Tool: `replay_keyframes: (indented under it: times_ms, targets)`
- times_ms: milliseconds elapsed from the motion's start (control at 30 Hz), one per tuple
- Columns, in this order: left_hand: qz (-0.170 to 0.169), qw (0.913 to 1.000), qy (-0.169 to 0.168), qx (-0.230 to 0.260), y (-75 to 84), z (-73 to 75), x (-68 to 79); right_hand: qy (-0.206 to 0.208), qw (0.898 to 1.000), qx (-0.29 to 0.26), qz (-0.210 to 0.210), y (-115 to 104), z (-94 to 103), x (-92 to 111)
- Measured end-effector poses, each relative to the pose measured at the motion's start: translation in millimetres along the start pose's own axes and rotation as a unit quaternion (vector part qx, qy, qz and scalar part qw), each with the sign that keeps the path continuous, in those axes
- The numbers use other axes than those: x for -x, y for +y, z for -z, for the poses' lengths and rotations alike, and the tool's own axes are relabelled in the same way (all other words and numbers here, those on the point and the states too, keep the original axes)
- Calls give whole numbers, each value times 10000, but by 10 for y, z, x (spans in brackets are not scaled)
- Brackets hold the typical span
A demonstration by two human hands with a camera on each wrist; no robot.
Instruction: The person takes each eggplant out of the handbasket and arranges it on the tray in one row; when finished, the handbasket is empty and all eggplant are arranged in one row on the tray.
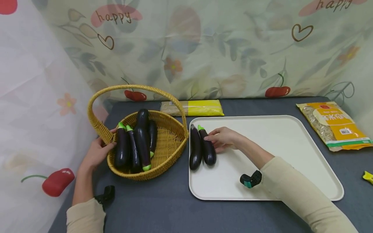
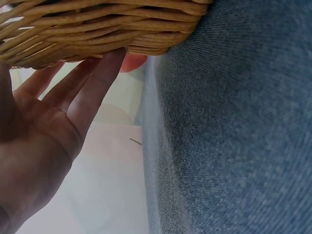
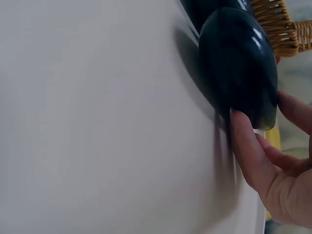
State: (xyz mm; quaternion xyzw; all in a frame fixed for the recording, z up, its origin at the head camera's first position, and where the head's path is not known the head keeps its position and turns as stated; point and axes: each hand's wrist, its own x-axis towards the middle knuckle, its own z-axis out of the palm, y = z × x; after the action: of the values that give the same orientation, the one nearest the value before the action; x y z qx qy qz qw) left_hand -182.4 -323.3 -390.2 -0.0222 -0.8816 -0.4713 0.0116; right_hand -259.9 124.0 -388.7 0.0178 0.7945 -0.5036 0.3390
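At the left stands a yellow wicker basket (image 1: pixel 163 142) with a tall arched handle and several dark purple eggplants (image 1: pixel 142 139) inside. My left hand (image 1: pixel 97 153) grips its left side by the foot of the handle; in the left wrist view the fingers (image 2: pixel 100 80) lie against the weave. Two eggplants lie side by side on the left end of a white tray (image 1: pixel 262 129). The right one, a green-stemmed eggplant (image 1: pixel 209 150), is pinched between thumb and fingers of my right hand (image 1: pixel 225 138). Left of it, the other eggplant (image 1: pixel 196 150) lies untouched.
Behind the basket and tray lies a yellow-and-clear packet (image 1: pixel 204 107). An orange bag (image 1: pixel 335 126) rests right of the tray, with a small yellow object (image 1: pixel 367 177) at the right edge. A patterned cloth (image 1: pixel 186 48) hangs behind the grey table (image 1: pixel 163 207).
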Motion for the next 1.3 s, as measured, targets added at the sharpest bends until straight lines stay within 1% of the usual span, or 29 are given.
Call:
replay_keyframes:
  times_ms: [100, 300, 500, 733, 900, 1067, 1200, 1300]
  targets:
    - [31, 10000, 17, -6, 5, -6, 5, 4, 10000, -30, -20, 4, -9, 8]
    - [-55, 10000, 71, 37, 12, -14, 7, 23, 10000, -34, -5, 17, -19, 23]
    - [33, 10000, 73, 0, 4, -15, 2, 55, 9999, -108, 2, 23, -15, 16]
    - [19, 9999, 86, -118, -32, -4, -19, 77, 9999, -108, -41, 15, 43, 19]
    - [-44, 10000, 66, -43, -53, 0, -13, 37, 9990, -431, 97, -56, 133, 83]
    - [-77, 10000, 45, -38, -41, 1, -1, -210, 9951, -886, 377, -170, 218, 168]
    - [-81, 10000, 38, -15, -32, -4, 1, -572, 9892, -1233, 545, -238, 246, 224]
    - [-82, 10000, 33, -9, -40, -5, -4, -912, 9823, -1495, 667, -270, 219, 255]
